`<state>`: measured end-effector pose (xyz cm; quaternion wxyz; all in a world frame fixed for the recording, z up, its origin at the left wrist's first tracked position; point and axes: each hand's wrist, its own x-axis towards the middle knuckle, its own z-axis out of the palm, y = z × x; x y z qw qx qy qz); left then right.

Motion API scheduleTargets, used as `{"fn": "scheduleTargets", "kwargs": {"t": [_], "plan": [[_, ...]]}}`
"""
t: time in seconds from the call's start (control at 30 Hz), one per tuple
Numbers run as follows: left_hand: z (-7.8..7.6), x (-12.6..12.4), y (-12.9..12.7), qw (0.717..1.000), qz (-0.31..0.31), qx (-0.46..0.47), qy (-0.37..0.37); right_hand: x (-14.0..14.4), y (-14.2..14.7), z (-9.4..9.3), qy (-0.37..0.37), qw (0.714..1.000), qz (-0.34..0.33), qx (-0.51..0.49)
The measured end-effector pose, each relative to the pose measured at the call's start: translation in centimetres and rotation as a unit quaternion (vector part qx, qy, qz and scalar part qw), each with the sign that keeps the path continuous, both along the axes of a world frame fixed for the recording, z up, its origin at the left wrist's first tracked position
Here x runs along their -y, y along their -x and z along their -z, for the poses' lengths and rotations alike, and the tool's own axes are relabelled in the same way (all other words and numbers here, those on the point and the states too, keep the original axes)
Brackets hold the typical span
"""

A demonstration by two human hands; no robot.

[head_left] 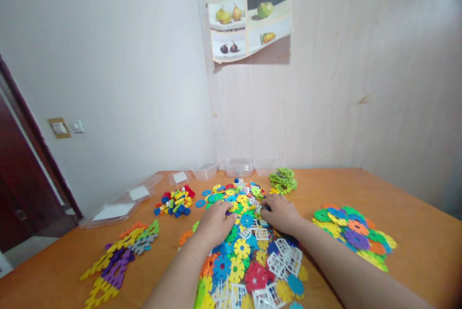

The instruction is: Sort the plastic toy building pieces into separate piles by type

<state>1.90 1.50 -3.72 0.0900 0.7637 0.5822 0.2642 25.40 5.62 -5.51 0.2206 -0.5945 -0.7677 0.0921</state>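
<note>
A long heap of toothed plastic discs (241,248) in many colours, mixed with small white lattice window pieces (285,257), runs down the middle of the table. My left hand (217,222) rests on the heap's left side, thumb and forefinger apart, a bit of purple showing between them. Across from it, my right hand (282,212) touches the right side of the heap, its fingers bent over the pieces and spread from the thumb. I see nothing clearly gripped in either hand. Some fingertips are hidden among the pieces.
Small building bricks (175,201) and interlocking toothed strips (121,256) lie left on the orange table (404,212). Green pieces (283,180) are stacked behind; a disc pile (355,237) lies right. Clear plastic tubs (240,167) and lids (113,212) line the back and left.
</note>
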Motion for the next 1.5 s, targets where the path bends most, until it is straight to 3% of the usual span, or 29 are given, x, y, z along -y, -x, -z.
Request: {"fn": "scheduleTargets", "kwargs": {"t": [0.33,0.5,0.63,0.77,0.97,1.1,1.17,1.23,1.37,1.5], "plan": [[0.2,-0.1,0.1,1.0,0.006,-0.011,-0.007,-0.9,-0.3,0.5,0.017,0.993,0.0,-0.121],[0.0,0.1,0.0,1.0,0.006,-0.007,-0.009,-0.4,0.1,0.1,0.039,0.973,-0.016,-0.225],[-0.2,0.0,0.0,1.0,0.009,0.005,-0.017,0.0,0.6,-0.8,0.062,0.948,-0.037,-0.31],[-1.0,0.4,-0.5,0.996,0.026,0.078,-0.024,0.8,1.0,-2.1,0.065,0.923,-0.069,-0.373],[-2.9,2.1,-2.2,0.96,0.115,0.24,0.087,2.8,2.6,-3.1,0.146,0.83,-0.139,-0.519],[-3.1,2.5,-2.4,0.932,0.074,0.324,0.146,3.3,3.1,-2.9,0.159,0.817,-0.158,-0.531],[-2.7,2.0,-2.0,0.909,0.03,0.393,0.137,3.3,3.0,-2.7,0.152,0.822,-0.147,-0.529],[-2.4,1.3,-1.3,0.867,-0.033,0.487,0.104,3.1,2.7,-2.6,0.148,0.83,-0.128,-0.523],[-2.0,-0.5,1.0,0.71,-0.162,0.685,-0.002,2.6,1.9,-2.6,0.148,0.841,-0.079,-0.514],[-2.0,-1.4,4.3,0.62,-0.237,0.743,-0.086,2.1,1.2,-2.4,0.159,0.839,-0.072,-0.516]]}}
